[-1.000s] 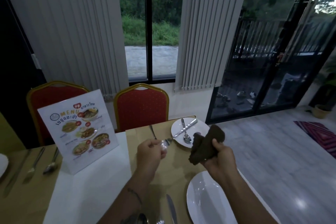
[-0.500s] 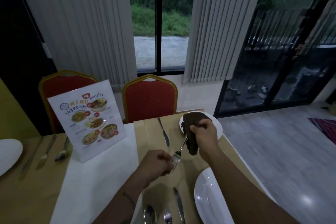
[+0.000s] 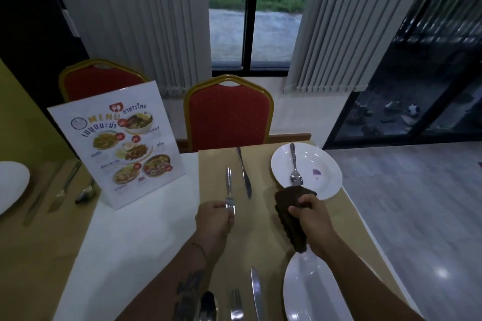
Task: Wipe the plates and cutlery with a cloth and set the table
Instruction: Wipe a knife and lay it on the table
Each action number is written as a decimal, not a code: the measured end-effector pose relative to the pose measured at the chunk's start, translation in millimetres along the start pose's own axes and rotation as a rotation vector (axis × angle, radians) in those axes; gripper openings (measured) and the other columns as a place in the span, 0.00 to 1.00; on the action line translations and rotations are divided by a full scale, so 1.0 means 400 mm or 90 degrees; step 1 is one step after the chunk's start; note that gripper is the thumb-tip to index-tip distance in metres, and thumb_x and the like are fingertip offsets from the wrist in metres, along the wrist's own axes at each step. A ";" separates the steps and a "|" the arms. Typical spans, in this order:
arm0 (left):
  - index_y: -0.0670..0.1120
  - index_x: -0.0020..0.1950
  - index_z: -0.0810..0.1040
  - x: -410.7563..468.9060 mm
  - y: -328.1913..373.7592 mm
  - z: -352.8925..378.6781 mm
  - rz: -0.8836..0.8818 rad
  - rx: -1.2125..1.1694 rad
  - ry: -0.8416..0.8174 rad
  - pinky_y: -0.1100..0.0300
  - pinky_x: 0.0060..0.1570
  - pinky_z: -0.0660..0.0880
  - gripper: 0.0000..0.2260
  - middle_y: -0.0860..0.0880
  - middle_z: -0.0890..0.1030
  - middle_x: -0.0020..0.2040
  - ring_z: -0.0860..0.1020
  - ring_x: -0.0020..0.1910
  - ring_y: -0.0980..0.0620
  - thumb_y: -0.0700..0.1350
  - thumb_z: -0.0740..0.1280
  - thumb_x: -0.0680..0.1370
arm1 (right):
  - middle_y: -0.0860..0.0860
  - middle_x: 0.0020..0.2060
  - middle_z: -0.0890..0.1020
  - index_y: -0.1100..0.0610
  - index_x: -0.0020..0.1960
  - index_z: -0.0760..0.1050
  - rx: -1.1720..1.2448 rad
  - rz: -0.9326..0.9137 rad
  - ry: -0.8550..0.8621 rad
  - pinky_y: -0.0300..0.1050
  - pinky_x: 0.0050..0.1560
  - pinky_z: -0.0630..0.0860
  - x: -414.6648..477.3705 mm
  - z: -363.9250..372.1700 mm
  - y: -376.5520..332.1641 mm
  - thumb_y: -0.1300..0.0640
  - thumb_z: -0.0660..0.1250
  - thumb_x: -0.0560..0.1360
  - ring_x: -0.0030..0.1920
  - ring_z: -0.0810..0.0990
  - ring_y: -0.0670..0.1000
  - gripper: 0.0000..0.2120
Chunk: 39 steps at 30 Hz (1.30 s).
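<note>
Far plate [image 3: 327,173] near right edge of table [image 3: 135,237]; bare mat [image 3: 257,232] between it and knife [image 3: 244,175]. Fork [image 3: 228,185] just left of knife, handle pointing away, tine end gripped by left hand [image 3: 215,219]. Right hand [image 3: 311,220] clenched on dark cloth [image 3: 288,212] (bunched), beside far plate.
</note>
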<state>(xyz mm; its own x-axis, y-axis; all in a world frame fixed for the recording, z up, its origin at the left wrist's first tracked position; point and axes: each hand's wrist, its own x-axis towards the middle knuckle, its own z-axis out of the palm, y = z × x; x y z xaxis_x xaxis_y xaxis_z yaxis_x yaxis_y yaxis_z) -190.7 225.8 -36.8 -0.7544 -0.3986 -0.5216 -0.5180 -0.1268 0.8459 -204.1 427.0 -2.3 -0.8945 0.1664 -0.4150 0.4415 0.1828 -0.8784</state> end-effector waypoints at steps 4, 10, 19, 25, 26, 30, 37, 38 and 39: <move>0.44 0.37 0.86 0.076 0.002 0.020 0.001 0.094 0.050 0.62 0.32 0.74 0.10 0.45 0.82 0.30 0.78 0.29 0.49 0.32 0.68 0.68 | 0.57 0.45 0.80 0.60 0.50 0.72 -0.032 0.030 -0.013 0.44 0.35 0.74 0.034 -0.004 0.056 0.68 0.67 0.76 0.41 0.79 0.53 0.08; 0.49 0.46 0.86 0.171 0.017 0.069 0.032 0.225 0.081 0.59 0.46 0.78 0.09 0.50 0.83 0.39 0.78 0.39 0.51 0.39 0.67 0.74 | 0.57 0.49 0.81 0.59 0.50 0.73 -0.038 0.053 -0.046 0.47 0.41 0.75 0.096 -0.016 0.084 0.67 0.68 0.75 0.47 0.80 0.55 0.07; 0.45 0.56 0.84 0.239 0.030 0.127 0.099 0.287 0.136 0.59 0.43 0.75 0.10 0.47 0.84 0.49 0.76 0.39 0.55 0.41 0.66 0.79 | 0.56 0.51 0.80 0.57 0.49 0.74 -0.006 0.089 -0.078 0.56 0.55 0.79 0.149 -0.027 0.091 0.67 0.68 0.75 0.52 0.80 0.58 0.08; 0.40 0.58 0.82 0.234 0.045 0.137 0.136 0.342 0.158 0.60 0.46 0.68 0.10 0.45 0.81 0.51 0.73 0.45 0.53 0.39 0.65 0.80 | 0.56 0.51 0.81 0.55 0.47 0.73 0.029 0.104 -0.073 0.50 0.48 0.79 0.169 -0.031 0.081 0.67 0.68 0.75 0.50 0.80 0.57 0.09; 0.42 0.56 0.82 0.233 0.045 0.134 0.138 0.359 0.155 0.60 0.46 0.69 0.09 0.45 0.82 0.50 0.73 0.44 0.53 0.39 0.64 0.80 | 0.56 0.51 0.81 0.55 0.47 0.73 0.035 0.107 -0.075 0.50 0.47 0.79 0.171 -0.033 0.078 0.67 0.68 0.75 0.50 0.80 0.57 0.08; 0.48 0.45 0.78 0.236 0.043 0.123 0.155 0.401 0.155 0.62 0.42 0.69 0.06 0.53 0.78 0.41 0.73 0.41 0.54 0.41 0.63 0.81 | 0.57 0.52 0.80 0.54 0.47 0.72 0.049 0.107 -0.078 0.47 0.42 0.77 0.180 -0.042 0.068 0.66 0.68 0.75 0.48 0.80 0.57 0.08; 0.47 0.60 0.80 0.246 0.101 0.226 0.274 0.438 0.010 0.59 0.49 0.79 0.12 0.50 0.80 0.57 0.79 0.50 0.53 0.38 0.62 0.80 | 0.58 0.52 0.82 0.56 0.50 0.75 0.080 0.128 -0.120 0.54 0.48 0.82 0.202 -0.091 0.037 0.64 0.68 0.76 0.50 0.82 0.59 0.06; 0.47 0.60 0.80 0.243 0.116 0.261 0.289 0.452 -0.017 0.59 0.47 0.79 0.12 0.50 0.81 0.57 0.80 0.48 0.54 0.38 0.61 0.80 | 0.59 0.51 0.83 0.56 0.50 0.75 0.099 0.138 -0.133 0.51 0.44 0.82 0.203 -0.105 0.031 0.65 0.67 0.76 0.48 0.83 0.59 0.06; 0.47 0.59 0.81 0.242 0.129 0.295 0.309 0.468 -0.047 0.60 0.47 0.78 0.13 0.50 0.81 0.57 0.80 0.47 0.55 0.39 0.61 0.80 | 0.60 0.50 0.84 0.56 0.50 0.75 0.112 0.145 -0.145 0.50 0.41 0.81 0.204 -0.119 0.025 0.65 0.67 0.76 0.46 0.83 0.59 0.06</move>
<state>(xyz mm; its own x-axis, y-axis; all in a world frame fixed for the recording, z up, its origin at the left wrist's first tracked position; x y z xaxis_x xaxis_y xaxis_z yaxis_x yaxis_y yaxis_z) -338.0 288.1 -56.9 -0.9693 -0.1946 -0.1505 -0.2433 0.6671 0.7041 -269.5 488.5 -33.6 -0.7764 -0.0403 -0.6289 0.6296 -0.0064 -0.7769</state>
